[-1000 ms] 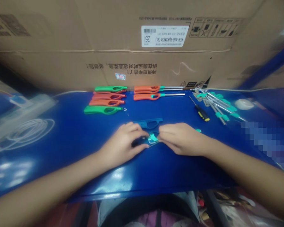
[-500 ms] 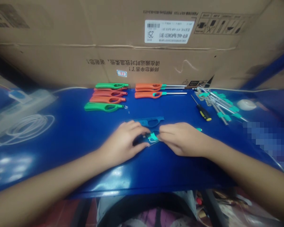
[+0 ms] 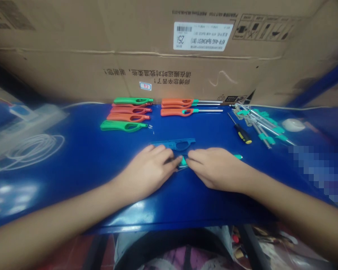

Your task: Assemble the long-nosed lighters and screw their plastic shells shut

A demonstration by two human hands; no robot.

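Near the middle of the blue table, both hands are at a partly assembled long-nosed lighter, mostly hidden under the fingers. Its teal trigger part [image 3: 183,161] shows between them in a blue casing half. My left hand [image 3: 150,167] is closed on the casing's left side, thumb and fingertips against the teal part. From the right, my right hand [image 3: 216,167] pinches the lighter with fingers curled. A teal end piece [image 3: 238,156] sticks out beyond my right hand. Just behind the hands lies another blue casing half [image 3: 171,143] with a finger-loop opening.
Green and orange lighter casings [image 3: 124,126] lie in a stack at back left. Orange lighters with metal tubes [image 3: 176,112] lie beside them. At right are a screwdriver [image 3: 242,134], metal tubes with teal parts [image 3: 260,122] and a white round object [image 3: 293,125]. A cardboard box [image 3: 81,33] stands behind.
My left thumb and fingers have closed in over the teal part, covering more of it. My right hand has shifted slightly, and the teal end piece beside it shows more.
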